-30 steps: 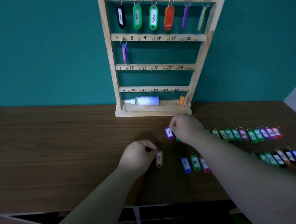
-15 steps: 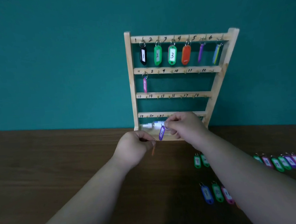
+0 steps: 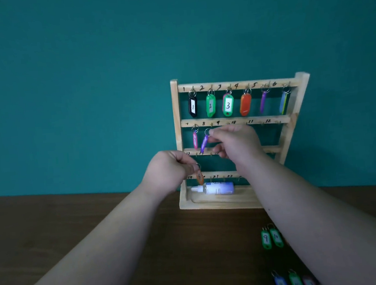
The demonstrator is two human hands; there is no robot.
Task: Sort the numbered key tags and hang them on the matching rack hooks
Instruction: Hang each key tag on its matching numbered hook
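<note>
A wooden key rack (image 3: 176, 111) stands against the teal wall, its bars numbered by hand. Several tags fill the top row, and a pink tag (image 3: 195, 139) hangs under 7. My right hand (image 3: 236, 143) pinches the ring of a purple tag (image 3: 204, 143) just below the second bar, near the hook marked 8. My left hand (image 3: 168, 170) is lower, in front of the rack's left post, closed on the ring of an orange tag (image 3: 199, 177) that dangles beneath it. Loose tags lie on the table, among them two green ones (image 3: 271, 237).
A white glue bottle (image 3: 216, 188) lies in the rack's base tray. More tags, blue, green and pink (image 3: 294, 283), sit at the bottom right edge of the brown wooden table (image 3: 75, 222). My right forearm hides part of the rack's lower bars.
Both hands rose from the table to the rack. The right hand carried the purple tag up to the second bar; the left lifted the orange tag to the lower bars. The view tilted upward.
</note>
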